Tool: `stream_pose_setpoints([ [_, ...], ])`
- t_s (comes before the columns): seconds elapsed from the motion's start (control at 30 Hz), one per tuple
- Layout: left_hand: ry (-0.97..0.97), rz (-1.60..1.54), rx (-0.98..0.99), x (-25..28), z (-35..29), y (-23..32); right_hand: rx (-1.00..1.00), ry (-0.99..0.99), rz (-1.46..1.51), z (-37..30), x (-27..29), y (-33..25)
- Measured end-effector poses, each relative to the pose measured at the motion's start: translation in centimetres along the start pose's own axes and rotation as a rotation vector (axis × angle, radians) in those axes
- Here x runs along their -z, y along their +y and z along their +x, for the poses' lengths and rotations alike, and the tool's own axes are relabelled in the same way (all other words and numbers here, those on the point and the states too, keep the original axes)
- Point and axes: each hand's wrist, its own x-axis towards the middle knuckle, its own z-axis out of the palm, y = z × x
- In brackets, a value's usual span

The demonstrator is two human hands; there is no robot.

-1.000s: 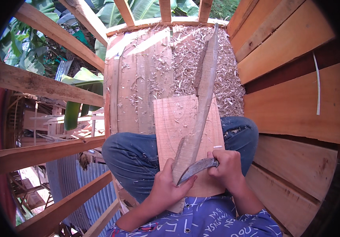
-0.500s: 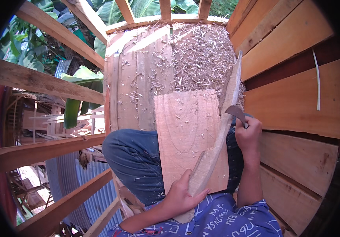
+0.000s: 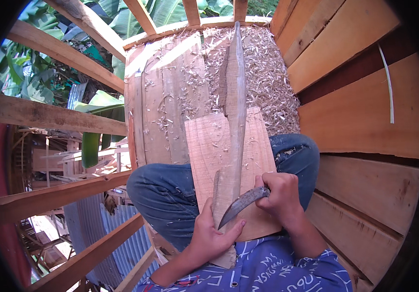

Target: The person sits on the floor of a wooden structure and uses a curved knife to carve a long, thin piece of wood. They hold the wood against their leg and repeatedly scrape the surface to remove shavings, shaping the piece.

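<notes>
My left hand (image 3: 213,236) grips the lower end of a long, roughly shaped piece of wood (image 3: 237,112), close to my body. The piece narrows to a point at its far end, and dark bark-like edging shows on its left side. In my right hand (image 3: 280,194) is a curved knife (image 3: 242,204); its dark blade slants down and left across the lower part of the wood, near my left thumb. Whether the edge touches the wood I cannot tell. A flat wooden board (image 3: 202,146) lies across my lap beneath both.
Curled wood shavings (image 3: 270,73) cover the plank floor (image 3: 160,97) ahead, thickest at the right. An orange-brown board wall (image 3: 360,107) rises on the right. Wooden rails (image 3: 58,112) run along the left, with banana leaves (image 3: 141,19) and corrugated sheets (image 3: 119,233) beyond.
The wood's far end has swung left and now points straight ahead. My right hand has drawn the knife back toward me, from the wood's middle to near my left hand.
</notes>
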Motion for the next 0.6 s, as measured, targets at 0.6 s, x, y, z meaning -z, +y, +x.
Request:
stream_pose_setpoints([
  [0.6, 0.003, -0.367, 0.23, 0.8, -0.3, -2.8, -0.181, -0.048, 0.124, 1.9, 2.0, 1.4],
])
